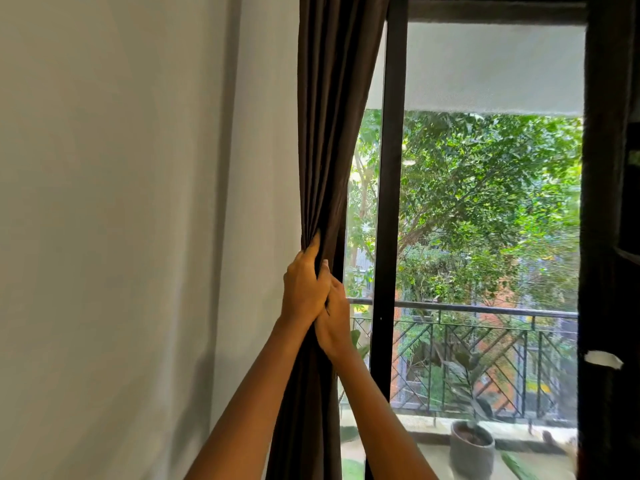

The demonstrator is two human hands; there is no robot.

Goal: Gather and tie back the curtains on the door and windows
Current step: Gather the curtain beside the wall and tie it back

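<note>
Beside wall [138, 202] | left hand [304, 289], right hand [334, 317] grip curtain [329, 133] | door frame [391, 202] right

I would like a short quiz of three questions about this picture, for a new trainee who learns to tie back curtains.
1. True or false: both the left hand and the right hand grip the dark brown fabric curtain.
2. Where does the gathered curtain hang?
A) across the middle of the glass
B) at the left edge of the black-framed glass door, beside the pale wall
C) in a heap on the floor
3. Fill in: outside, behind the glass, stands a grey round ____.
Key: 1 true; 2 B; 3 pot.
</note>
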